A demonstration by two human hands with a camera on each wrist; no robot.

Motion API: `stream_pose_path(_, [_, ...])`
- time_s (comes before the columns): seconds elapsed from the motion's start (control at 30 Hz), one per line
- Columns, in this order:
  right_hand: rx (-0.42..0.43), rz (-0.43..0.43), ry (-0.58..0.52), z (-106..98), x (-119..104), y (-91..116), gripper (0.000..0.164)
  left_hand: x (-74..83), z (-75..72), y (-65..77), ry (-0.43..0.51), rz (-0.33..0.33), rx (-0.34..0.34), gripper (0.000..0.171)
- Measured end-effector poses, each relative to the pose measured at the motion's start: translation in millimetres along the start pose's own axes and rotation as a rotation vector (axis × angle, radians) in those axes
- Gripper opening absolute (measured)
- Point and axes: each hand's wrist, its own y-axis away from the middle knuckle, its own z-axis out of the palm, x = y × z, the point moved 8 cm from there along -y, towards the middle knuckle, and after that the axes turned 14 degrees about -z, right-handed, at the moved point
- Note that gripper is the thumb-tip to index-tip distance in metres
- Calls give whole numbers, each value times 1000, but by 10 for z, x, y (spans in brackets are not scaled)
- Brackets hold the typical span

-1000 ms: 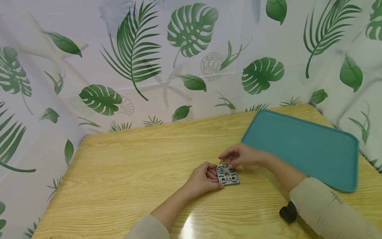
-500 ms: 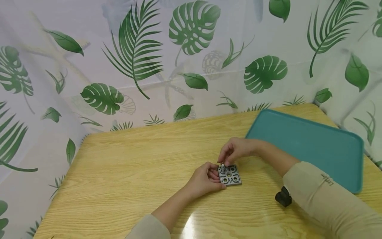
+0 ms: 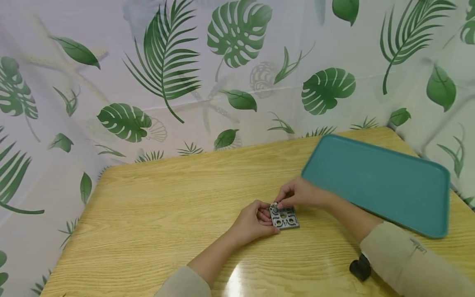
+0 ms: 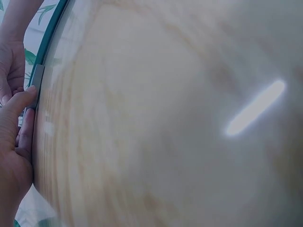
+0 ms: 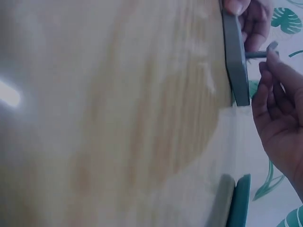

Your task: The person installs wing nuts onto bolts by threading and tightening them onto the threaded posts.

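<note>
A square grey metal plate [image 3: 283,222] with several round holes lies on the wooden table. My left hand [image 3: 250,225] holds it along its left side, thumb at the near corner and fingers at the far one. From the plate's far left corner stands a bolt [image 5: 256,54], its threaded shank visible in the right wrist view. My right hand [image 3: 300,194] pinches the bolt's head between thumb and forefinger. In the left wrist view, the plate [image 4: 37,85] appears edge-on beside my left thumb. How deep the bolt sits in its hole is hidden.
A teal tray [image 3: 378,177] lies at the right back of the table [image 3: 167,206]. Near my right sleeve is a small black object [image 3: 360,268], partly covered. A leaf-patterned cloth [image 3: 178,82] hangs behind the table.
My right hand rose slightly and swung its forearm half a second ago, then came back lower over the bolt. The left hand and plate have stayed almost in place.
</note>
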Motion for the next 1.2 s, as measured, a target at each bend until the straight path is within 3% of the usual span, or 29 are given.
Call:
stream_pose_path(0.33, [375, 152, 132, 59, -161, 263, 11, -3, -7, -3, 13, -8, 1, 63])
stream_pose_path(0.47, [446, 197, 149, 106, -197, 329, 15, 8, -8, 8, 4, -9, -4, 63])
stream_pose_path(0.63, [469, 212, 119, 155, -212, 357, 18, 14, -9, 19, 0, -10, -9, 65])
stream_pose_path(0.83, [375, 236, 117, 136, -157, 339, 21, 6, -1, 5, 13, -5, -9, 64])
stream_pose_path(1.0, [177, 168, 80, -6, -54, 219, 32, -6, 9, -11, 37, -9, -1, 62])
stream_pose_path(1.2, [-84, 52, -120, -29, 18, 23, 39, 5, 12, -3, 34, -10, 0, 61])
